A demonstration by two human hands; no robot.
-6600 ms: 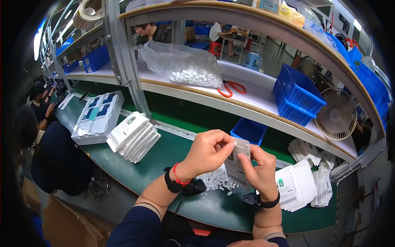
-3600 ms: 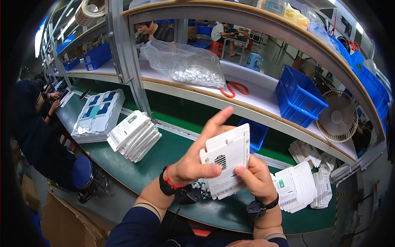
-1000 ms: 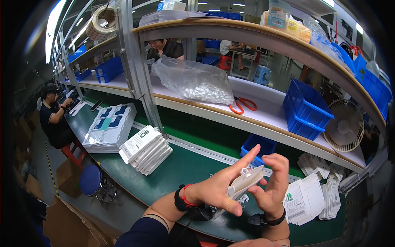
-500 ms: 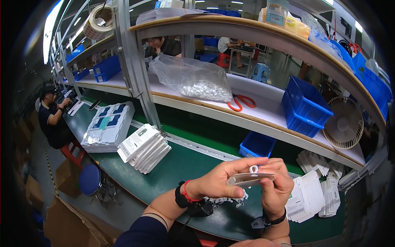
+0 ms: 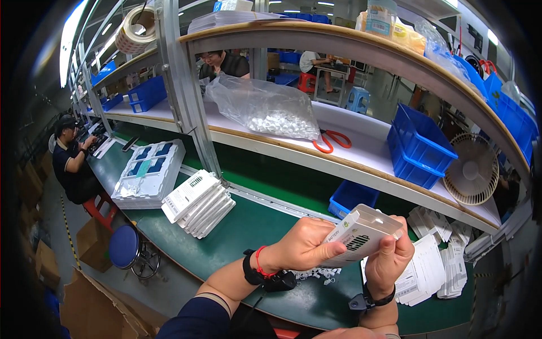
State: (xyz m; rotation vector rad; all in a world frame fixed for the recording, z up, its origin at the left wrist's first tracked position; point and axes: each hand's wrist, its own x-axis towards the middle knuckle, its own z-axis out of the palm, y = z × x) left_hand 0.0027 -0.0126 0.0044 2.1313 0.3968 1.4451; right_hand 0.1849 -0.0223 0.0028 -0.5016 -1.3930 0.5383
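Note:
Both my hands hold a small white cardboard box [image 5: 357, 236] with green and black print, tilted above the green bench. My left hand [image 5: 307, 244] grips its left side, thumb across the printed front. Fingers of my right hand [image 5: 389, 257] close round its right end, thumb on the near edge. At the upper right the box looks uncapped, its inside partly showing; what it contains I cannot make out. Beneath my hands lies a scatter of small white plastic clips [image 5: 323, 274], partly hidden by my left wrist.
White boxes [image 5: 199, 204] are stacked left, beside piled plastic trays [image 5: 148, 175]. Flat cartons [image 5: 420, 270] lie right. An empty blue bin [image 5: 353, 198] stands behind my hands. The shelf holds a bag of white parts [image 5: 282, 121], red-handled scissors [image 5: 333, 140], blue bins [image 5: 420, 150]. A fan [image 5: 471, 169] stands right.
The box has turned from edge-on so that its printed front now shows, its uncapped end upward. The white loop seen at its top edge is out of sight. My right hand shifted slightly right.

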